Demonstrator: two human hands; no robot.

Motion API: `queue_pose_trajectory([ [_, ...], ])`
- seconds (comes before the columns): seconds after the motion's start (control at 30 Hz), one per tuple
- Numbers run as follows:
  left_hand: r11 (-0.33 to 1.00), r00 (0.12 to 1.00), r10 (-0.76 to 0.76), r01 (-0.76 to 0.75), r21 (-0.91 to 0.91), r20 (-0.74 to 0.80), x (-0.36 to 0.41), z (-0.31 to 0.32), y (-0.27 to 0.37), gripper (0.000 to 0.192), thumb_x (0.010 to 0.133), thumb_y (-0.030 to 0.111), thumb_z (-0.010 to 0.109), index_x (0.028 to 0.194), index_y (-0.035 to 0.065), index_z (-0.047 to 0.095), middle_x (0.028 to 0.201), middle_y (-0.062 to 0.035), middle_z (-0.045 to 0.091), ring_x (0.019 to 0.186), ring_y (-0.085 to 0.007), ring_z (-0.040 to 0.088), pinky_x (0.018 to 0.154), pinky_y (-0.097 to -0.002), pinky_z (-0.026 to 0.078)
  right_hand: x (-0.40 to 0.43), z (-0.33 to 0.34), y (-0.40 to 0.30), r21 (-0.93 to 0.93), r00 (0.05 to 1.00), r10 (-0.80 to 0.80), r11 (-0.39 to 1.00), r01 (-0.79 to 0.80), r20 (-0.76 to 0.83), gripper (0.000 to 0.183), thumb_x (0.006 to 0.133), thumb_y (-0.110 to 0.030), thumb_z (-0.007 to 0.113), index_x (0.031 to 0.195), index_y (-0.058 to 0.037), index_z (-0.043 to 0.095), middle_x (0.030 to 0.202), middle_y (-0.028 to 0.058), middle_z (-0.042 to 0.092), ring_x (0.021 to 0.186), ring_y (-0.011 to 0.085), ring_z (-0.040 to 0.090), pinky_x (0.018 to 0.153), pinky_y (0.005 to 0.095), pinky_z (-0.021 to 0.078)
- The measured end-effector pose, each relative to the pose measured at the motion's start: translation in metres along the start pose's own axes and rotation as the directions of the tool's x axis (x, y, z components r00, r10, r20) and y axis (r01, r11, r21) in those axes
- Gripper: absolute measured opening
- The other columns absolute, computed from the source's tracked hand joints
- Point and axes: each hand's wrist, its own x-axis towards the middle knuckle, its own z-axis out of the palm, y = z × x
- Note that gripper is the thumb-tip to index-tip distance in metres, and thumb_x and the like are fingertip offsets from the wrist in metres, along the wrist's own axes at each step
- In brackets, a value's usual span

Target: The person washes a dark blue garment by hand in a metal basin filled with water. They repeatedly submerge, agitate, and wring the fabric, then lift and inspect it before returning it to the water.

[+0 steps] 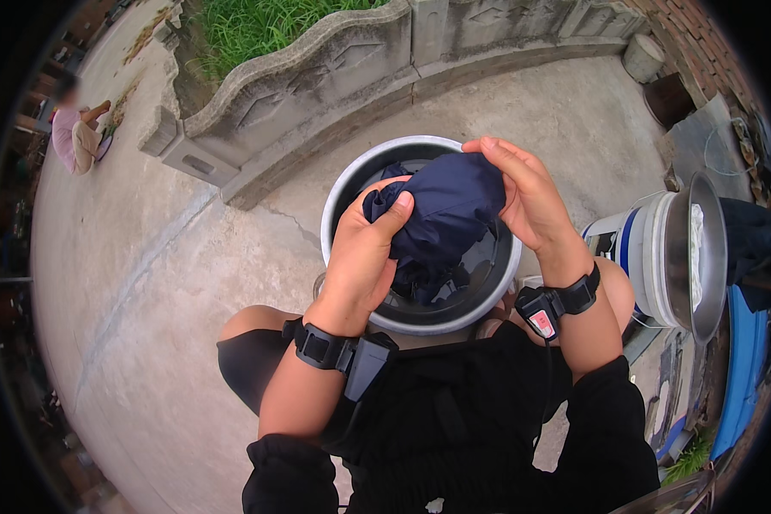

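Observation:
A dark navy garment [453,193], thin and bunched up, is held above a round metal basin [422,326]. My left hand [366,244] grips a gathered fold of it, with the thumb pressed on top. At the garment's right edge is my right hand [530,186], thumb and fingers against the cloth; whether they pinch it is unclear. Below, more dark cloth [424,279] lies in water in the basin. The cloth hangs over much of the basin's inside and hides it. A black strapped device sits on each wrist.
At right, a metal bowl [713,257] with white cloth [697,257] rests against a white bucket [642,257]. A low concrete wall [315,90] curves beyond the basin. Another person [77,132] squats at far left. A cable [546,398] hangs from my right wrist device.

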Motion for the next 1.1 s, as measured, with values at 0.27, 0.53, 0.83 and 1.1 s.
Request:
queue_pose_trajectory([
  [0.27, 0.993, 0.988, 0.064, -0.076, -0.086, -0.141, 0.003, 0.0, 0.0, 0.024, 0.101, 0.011, 0.054, 0.12, -0.002, 0.059, 0.115, -0.0101, 0.066, 0.104, -0.0187, 0.065, 0.093, -0.0333, 0.051, -0.003, -0.001, 0.005, -0.133, 0.981, -0.09, 0.985, 0.114, 0.175, 0.036, 0.095, -0.007, 0.058, 0.13, 0.0024, 0.052, 0.111, 0.0082, 0.066, 0.098, 0.0115, 0.065, 0.084, 0.0263, 0.0541],
  [0.53, 0.979, 0.99, 0.017, -0.045, -0.2, -0.141, 0.006, -0.002, 0.002, 0.028, 0.102, 0.015, 0.051, 0.121, -0.0048, 0.058, 0.117, -0.0116, 0.066, 0.106, -0.0215, 0.065, 0.093, -0.0342, 0.052, -0.005, 0.001, 0.011, -0.214, 0.986, -0.11, 0.967, 0.136, 0.128, 0.036, 0.095, -0.006, 0.063, 0.129, -0.0014, 0.054, 0.109, 0.0039, 0.066, 0.091, 0.0054, 0.063, 0.076, 0.0196, 0.0503],
  [0.83, 0.996, 0.999, -0.003, -0.001, -0.085, -0.05, 0.008, -0.004, -0.012, 0.041, 0.103, 0.037, 0.053, 0.122, 0.0007, 0.059, 0.116, -0.01, 0.067, 0.106, -0.0184, 0.066, 0.09, -0.0341, 0.053, -0.002, 0.009, 0.029, -0.403, 0.973, -0.228, 0.89, 0.214, 0.013, 0.019, 0.097, -0.014, 0.064, 0.113, -0.0033, 0.06, 0.098, 0.0003, 0.064, 0.086, 0.004, 0.059, 0.072, 0.0192, 0.0466],
  [1.1, 0.963, 0.927, -0.265, 0.239, -0.127, -0.266, 0.016, 0.013, -0.047, 0.039, 0.105, 0.042, 0.048, 0.093, 0.0066, 0.059, 0.084, -0.0008, 0.058, 0.077, -0.0099, 0.054, 0.069, -0.0266, 0.046, -0.014, 0.036, 0.084, -0.802, 0.648, -0.623, 0.055, 0.595, 0.438, 0.022, 0.098, -0.017, 0.059, 0.082, -0.0024, 0.055, 0.07, 0.0136, 0.06, 0.056, 0.0316, 0.059, 0.05, 0.0369, 0.0469],
])
